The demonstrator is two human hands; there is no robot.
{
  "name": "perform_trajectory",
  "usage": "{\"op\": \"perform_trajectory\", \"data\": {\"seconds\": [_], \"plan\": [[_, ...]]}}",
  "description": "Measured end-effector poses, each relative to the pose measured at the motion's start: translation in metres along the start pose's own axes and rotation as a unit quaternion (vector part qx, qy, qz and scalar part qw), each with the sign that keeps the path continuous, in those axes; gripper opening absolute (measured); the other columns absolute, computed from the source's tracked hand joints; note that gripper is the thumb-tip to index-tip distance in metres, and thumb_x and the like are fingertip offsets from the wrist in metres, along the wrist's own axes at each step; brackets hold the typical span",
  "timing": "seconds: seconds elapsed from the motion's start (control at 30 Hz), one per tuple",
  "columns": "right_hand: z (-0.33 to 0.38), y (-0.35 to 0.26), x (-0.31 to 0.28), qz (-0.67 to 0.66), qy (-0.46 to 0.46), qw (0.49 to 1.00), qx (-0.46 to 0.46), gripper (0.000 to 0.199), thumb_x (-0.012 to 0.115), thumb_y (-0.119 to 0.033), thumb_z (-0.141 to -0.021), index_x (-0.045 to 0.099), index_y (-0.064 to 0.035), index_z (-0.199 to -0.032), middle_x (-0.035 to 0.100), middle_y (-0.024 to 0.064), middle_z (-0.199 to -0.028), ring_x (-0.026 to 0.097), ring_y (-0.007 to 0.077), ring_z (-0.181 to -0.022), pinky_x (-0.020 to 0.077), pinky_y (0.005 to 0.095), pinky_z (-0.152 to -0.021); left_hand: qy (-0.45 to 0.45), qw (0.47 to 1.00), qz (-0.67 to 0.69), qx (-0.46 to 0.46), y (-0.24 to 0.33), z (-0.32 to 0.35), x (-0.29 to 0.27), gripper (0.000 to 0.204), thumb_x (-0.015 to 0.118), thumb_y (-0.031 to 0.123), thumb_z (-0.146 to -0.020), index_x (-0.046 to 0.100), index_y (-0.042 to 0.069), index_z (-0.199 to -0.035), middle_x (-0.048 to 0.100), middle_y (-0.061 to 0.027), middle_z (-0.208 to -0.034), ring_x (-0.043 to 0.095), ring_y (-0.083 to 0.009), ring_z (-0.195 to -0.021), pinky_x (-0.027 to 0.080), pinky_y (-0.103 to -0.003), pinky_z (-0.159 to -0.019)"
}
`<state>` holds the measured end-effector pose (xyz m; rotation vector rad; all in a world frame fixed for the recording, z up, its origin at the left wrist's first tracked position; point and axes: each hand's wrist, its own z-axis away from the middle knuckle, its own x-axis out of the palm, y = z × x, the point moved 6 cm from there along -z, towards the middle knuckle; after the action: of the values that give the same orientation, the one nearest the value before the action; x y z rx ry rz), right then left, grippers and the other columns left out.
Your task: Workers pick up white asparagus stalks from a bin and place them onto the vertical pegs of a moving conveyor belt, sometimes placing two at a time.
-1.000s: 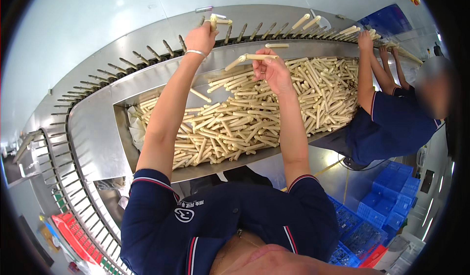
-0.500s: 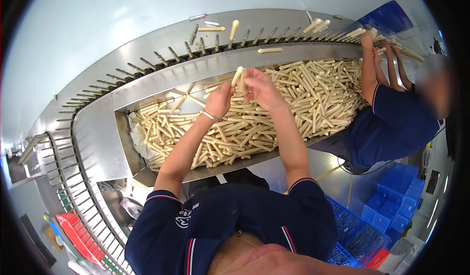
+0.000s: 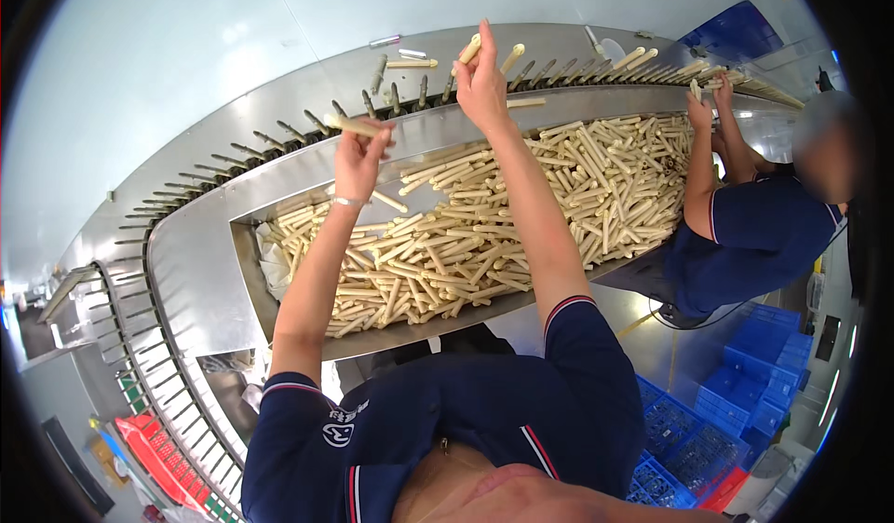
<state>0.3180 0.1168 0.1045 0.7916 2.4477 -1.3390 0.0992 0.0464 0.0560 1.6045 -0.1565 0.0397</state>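
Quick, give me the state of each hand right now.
Left hand: closed on a pale stick, above the trough.
Right hand: closed on a pale stick, raised at the pegs.

Navy polo w/ red-white sleeve trim, left wrist point(image 3: 346, 203) bracelet

My right hand point(image 3: 481, 81) now up from the trough point(image 3: 200, 271) at the pegs point(image 3: 396, 95) with a stick point(image 3: 468, 50), left hand point(image 3: 358, 155) lifted too, holding another stick point(image 3: 349, 125)
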Motion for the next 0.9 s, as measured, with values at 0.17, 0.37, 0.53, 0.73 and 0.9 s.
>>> {"op": "perform_trajectory", "data": {"seconds": [0.17, 0.37, 0.53, 0.73, 0.9], "plan": [[0.001, 0.045, -0.006, 0.152, -0.03, 0.988, -0.005, 0.075, 0.056, -0.002, -0.087, 0.01, -0.0083, -0.146, 0.06, 0.0141, -0.097, 0.062, 0.0245, -0.073, 0.0492, 0.0346, -0.066, 0.059, 0.99, -0.105, 0.079, 0.014, -0.05, 0.038, 0.017, 0.062, 0.012, -0.089, 0.055, 0.001, -0.1, 0.068, -0.0064, -0.093, 0.063, -0.0105, -0.071, 0.049, -0.023, -0.059], [0.038, 0.097, -0.07, 0.11, -0.011, 0.99, 0.087, 0.072, 0.058, -0.008, -0.088, 0.014, -0.0059, -0.145, 0.056, 0.0134, -0.111, 0.058, 0.0216, -0.075, 0.0488, 0.033, -0.067, 0.033, 0.946, -0.309, 0.094, -0.04, -0.111, 0.115, 0.027, 0.066, 0.021, -0.084, 0.053, 0.002, -0.097, 0.068, -0.0101, -0.075, 0.066, -0.0181, -0.058, 0.051, -0.03, -0.056], [0.101, 0.169, -0.156, 0.09, 0.093, 0.97, 0.204, 0.041, 0.056, -0.014, -0.089, 0.045, -0.0004, -0.125, 0.059, 0.0093, -0.101, 0.058, 0.0209, -0.077, 0.0487, 0.0347, -0.068, -0.013, 0.951, -0.299, 0.071, -0.059, -0.137, 0.164, 0.027, 0.065, 0.023, -0.085, 0.052, 0.004, -0.099, 0.069, -0.0091, -0.08, 0.065, -0.0195, -0.053, 0.05, -0.031, -0.053], [0.142, 0.244, -0.158, 0.358, -0.284, 0.887, -0.065, 0.016, 0.061, -0.015, -0.084, 0.062, -0.0008, -0.093, 0.063, 0.0142, -0.095, 0.062, 0.0252, -0.083, 0.049, 0.0375, -0.067, 0.003, 0.871, -0.475, 0.127, -0.095, -0.152, 0.233, 0.027, 0.065, 0.022, -0.082, 0.054, 0.009, -0.103, 0.067, -0.0102, -0.085, 0.064, -0.0309, -0.075, 0.05, -0.041, -0.064], [0.16, 0.274, -0.151, 0.405, -0.377, 0.828, 0.086, 0.023, 0.062, -0.02, -0.082, 0.062, -0.0023, -0.095, 0.065, 0.0147, -0.083, 0.064, 0.0271, -0.076, 0.0493, 0.0423, -0.066, 0.102, 0.889, -0.41, 0.178, -0.146, -0.048, 0.305, 0.024, 0.062, 0.025, -0.083, 0.055, 0.009, -0.099, 0.063, -0.0131, -0.091, 0.06, -0.0328, -0.083, 0.049, -0.044, -0.066]]}}
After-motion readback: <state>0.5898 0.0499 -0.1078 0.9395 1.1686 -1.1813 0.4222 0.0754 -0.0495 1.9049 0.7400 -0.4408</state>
